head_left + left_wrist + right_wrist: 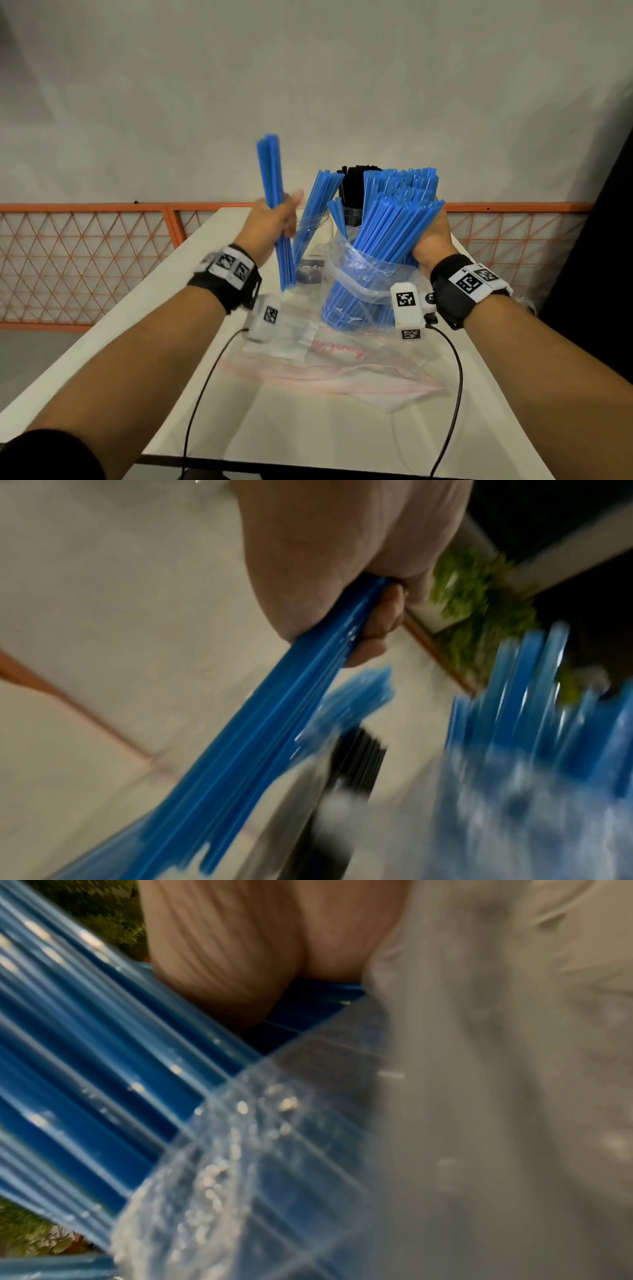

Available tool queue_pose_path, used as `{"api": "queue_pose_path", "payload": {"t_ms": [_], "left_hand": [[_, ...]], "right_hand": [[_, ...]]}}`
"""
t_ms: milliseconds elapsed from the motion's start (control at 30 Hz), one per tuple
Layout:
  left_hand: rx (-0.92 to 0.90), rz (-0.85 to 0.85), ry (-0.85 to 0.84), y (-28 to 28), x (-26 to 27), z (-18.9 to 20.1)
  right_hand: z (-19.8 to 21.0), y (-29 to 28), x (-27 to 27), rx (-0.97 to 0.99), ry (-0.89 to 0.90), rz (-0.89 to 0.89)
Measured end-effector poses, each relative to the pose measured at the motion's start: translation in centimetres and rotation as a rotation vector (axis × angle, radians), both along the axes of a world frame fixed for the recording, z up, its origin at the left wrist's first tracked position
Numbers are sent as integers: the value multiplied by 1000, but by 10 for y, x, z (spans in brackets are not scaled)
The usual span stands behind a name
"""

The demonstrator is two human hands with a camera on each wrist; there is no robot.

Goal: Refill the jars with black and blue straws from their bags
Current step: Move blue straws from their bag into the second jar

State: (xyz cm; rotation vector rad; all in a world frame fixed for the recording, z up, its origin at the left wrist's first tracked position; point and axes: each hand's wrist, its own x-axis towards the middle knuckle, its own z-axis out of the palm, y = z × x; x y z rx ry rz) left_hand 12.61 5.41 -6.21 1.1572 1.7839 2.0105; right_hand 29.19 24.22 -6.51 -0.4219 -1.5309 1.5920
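My left hand (277, 219) grips a small bundle of blue straws (275, 205) upright, just left of a clear jar (310, 233) that holds a few blue straws. In the left wrist view the fingers (380, 626) curl round that bundle (274, 723). My right hand (433, 236) holds a clear bag (359, 277) packed with blue straws (394, 222), tilted and raised off the table. Up close, the right palm (257, 955) lies against the bagged straws (103, 1056). Black straws (352, 188) stand in a second jar behind.
The white table (308, 428) carries a flattened plastic bag with red print (342, 359) near its middle. Two black cables (205, 394) trail toward the front edge. An orange mesh fence (85, 260) runs behind and left of the table.
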Motion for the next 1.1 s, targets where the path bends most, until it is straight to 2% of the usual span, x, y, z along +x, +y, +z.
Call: {"api": "queue_pose_path", "payload": {"t_ms": [167, 267, 367, 500, 600, 767, 833, 900, 1000, 1100], "left_hand": [[326, 58, 78, 0, -13, 105], [346, 78, 99, 17, -17, 123], [209, 138, 88, 36, -27, 105], [-70, 209, -8, 55, -49, 48], [-205, 308, 77, 62, -60, 22], [-295, 262, 261, 67, -54, 29], [-408, 225, 331, 69, -48, 31], [-430, 155, 275, 67, -45, 36], [-244, 12, 90, 60, -39, 47], [-377, -71, 188, 55, -30, 48]], "right_hand": [[2, -1, 0, -62, 23, 26], [3, -2, 1, -147, 49, 66], [3, -1, 1, -132, 48, 43], [-2, 3, -1, -99, 46, 10], [-2, 4, -1, -107, 55, -4], [-3, 4, -1, -74, 43, 0], [-3, 4, -1, -70, 40, 2], [-2, 4, 0, -79, 33, -1], [-2, 4, 0, -92, 18, -9], [-1, 3, -1, -98, 21, -8]]}}
